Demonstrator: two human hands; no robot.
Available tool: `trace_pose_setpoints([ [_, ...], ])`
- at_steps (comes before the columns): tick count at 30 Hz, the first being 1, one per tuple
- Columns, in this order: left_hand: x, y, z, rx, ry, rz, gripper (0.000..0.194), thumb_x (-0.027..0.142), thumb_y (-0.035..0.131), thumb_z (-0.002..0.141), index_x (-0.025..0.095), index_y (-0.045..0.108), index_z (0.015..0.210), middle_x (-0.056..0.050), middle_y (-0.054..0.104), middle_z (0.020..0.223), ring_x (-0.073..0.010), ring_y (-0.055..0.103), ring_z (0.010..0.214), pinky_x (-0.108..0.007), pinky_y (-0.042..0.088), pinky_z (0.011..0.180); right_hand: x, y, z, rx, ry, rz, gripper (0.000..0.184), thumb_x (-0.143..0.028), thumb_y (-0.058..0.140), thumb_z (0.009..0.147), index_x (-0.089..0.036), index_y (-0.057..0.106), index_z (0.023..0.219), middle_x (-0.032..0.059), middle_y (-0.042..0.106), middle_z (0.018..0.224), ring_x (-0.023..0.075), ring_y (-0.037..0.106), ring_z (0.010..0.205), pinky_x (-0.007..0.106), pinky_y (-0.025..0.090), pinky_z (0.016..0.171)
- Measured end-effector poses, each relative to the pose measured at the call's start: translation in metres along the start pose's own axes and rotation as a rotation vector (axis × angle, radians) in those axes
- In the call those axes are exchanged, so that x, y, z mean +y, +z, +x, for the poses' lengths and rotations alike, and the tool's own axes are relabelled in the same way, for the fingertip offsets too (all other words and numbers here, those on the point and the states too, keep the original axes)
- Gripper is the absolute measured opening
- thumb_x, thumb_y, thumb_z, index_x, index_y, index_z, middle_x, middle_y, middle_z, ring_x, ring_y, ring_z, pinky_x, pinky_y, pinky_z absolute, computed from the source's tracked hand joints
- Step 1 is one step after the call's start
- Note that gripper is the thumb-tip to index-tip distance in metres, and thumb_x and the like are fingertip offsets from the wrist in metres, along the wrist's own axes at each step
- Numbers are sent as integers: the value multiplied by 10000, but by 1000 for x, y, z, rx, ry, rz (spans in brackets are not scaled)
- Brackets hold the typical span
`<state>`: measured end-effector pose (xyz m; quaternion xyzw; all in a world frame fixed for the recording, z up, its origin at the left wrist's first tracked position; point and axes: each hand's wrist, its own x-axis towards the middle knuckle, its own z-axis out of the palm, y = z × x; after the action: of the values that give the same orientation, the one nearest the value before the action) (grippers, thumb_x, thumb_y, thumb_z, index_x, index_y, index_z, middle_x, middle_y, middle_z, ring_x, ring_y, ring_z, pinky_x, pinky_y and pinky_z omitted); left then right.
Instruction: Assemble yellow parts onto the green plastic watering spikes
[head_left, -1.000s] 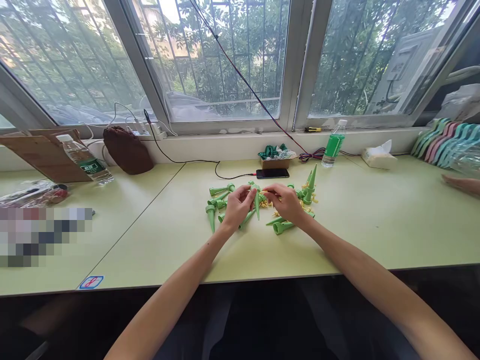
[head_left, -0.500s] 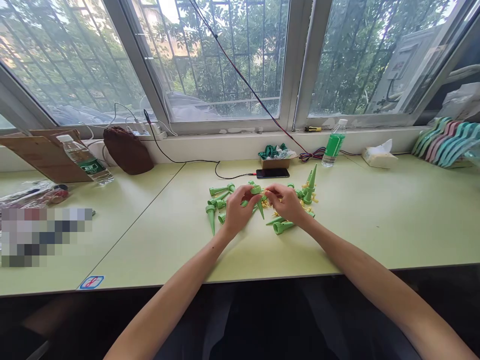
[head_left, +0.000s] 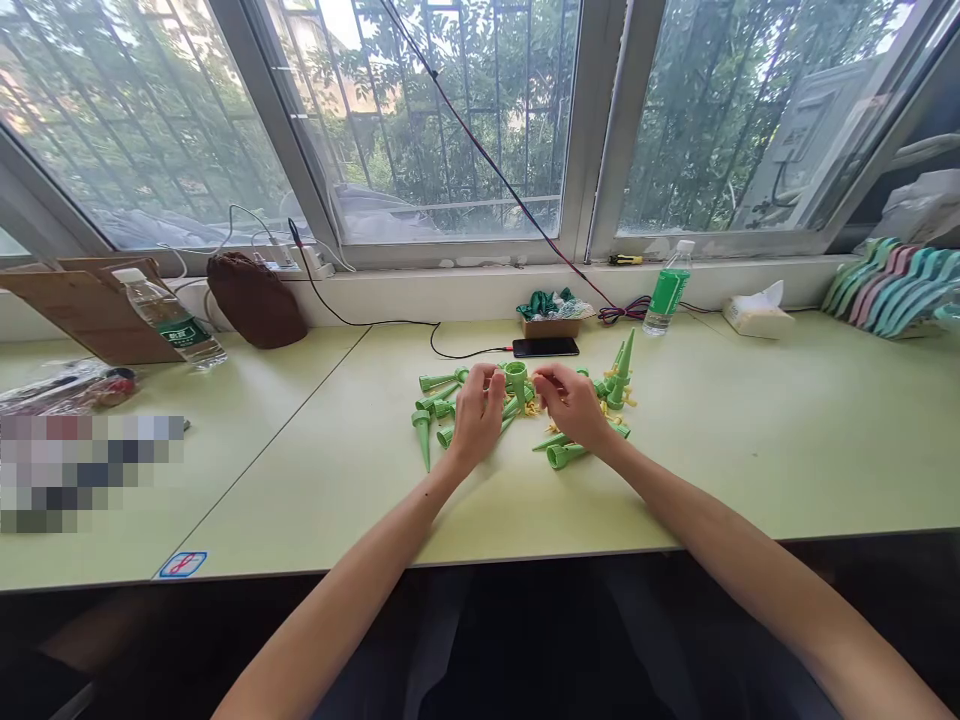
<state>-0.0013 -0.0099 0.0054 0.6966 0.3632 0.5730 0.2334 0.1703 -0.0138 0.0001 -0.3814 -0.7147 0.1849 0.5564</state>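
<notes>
Close to the middle of the table, my left hand (head_left: 478, 415) is curled at the side of a green plastic watering spike (head_left: 515, 374), its round mouth tipped toward me. The fingertips seem to grip its left side, partly hidden. Just to the right, my right hand (head_left: 568, 400) is closed in a pinch; whatever sits between its fingertips is too small to make out. Several more green spikes (head_left: 421, 435) lie loose around both hands, and one upright green spike (head_left: 625, 365) stands beyond the right hand. Small yellow pieces (head_left: 531, 408) are scattered among them.
A black phone (head_left: 546, 347) on a cable lies behind the spikes, before a small cardboard box (head_left: 551, 326). Water bottles stand at right (head_left: 668, 290) and lean at left (head_left: 172, 322). A tissue pack (head_left: 759, 310) and hangers (head_left: 885, 285) are far right.
The green spike between my hands has turned so its open mouth faces me more. My left fingers have shifted to its side, and my right hand has drawn slightly away.
</notes>
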Motion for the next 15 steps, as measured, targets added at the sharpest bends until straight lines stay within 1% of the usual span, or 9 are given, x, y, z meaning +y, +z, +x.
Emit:
trace_pose_setpoints([
  [3, 0, 1, 2, -14, -118, -18, 653, 677, 336, 947, 171, 614, 641, -44, 583, 622, -127, 485, 541, -276, 400, 553, 0, -1, 0, 9, -6, 0, 292, -451, 491, 986, -191, 620, 950, 11, 584, 714, 119, 524, 566, 238, 443, 535],
  [6, 0, 2, 1, -69, -224, -73, 747, 738, 329, 910, 171, 616, 518, -43, 543, 503, -131, 477, 492, -273, 356, 495, 1, -1, 0, -14, -64, -25, 285, -443, 494, 988, -200, 637, 947, 45, 613, 860, 116, 547, 619, 242, 475, 569],
  [8, -1, 2, 1, -94, -250, -86, 762, 746, 336, 903, 170, 630, 498, -42, 526, 466, -132, 485, 479, -266, 348, 477, 3, -1, 0, -33, -92, -20, 277, -434, 499, 987, -205, 649, 945, 58, 604, 936, 112, 558, 641, 244, 492, 582],
  [10, -4, 2, 1, -117, -270, -96, 759, 738, 343, 907, 168, 655, 514, -42, 534, 463, -126, 476, 455, -263, 352, 458, 4, -1, 0, -43, -91, 1, 274, -439, 507, 982, -212, 658, 951, 67, 596, 980, 116, 573, 664, 241, 497, 570],
  [13, -8, 3, 1, -154, -272, -145, 718, 719, 385, 906, 157, 699, 589, -54, 612, 551, -108, 460, 427, -259, 379, 434, 6, -2, 0, -37, -71, 28, 281, -454, 510, 979, -218, 662, 955, 74, 609, 999, 127, 593, 683, 243, 497, 554],
  [15, -8, 3, 2, -180, -276, -204, 694, 713, 412, 899, 146, 714, 637, -79, 669, 638, -120, 512, 471, -252, 399, 422, 6, -3, 0, -27, -65, 32, 284, -454, 508, 981, -218, 661, 950, 72, 622, 980, 130, 597, 671, 250, 499, 554],
])
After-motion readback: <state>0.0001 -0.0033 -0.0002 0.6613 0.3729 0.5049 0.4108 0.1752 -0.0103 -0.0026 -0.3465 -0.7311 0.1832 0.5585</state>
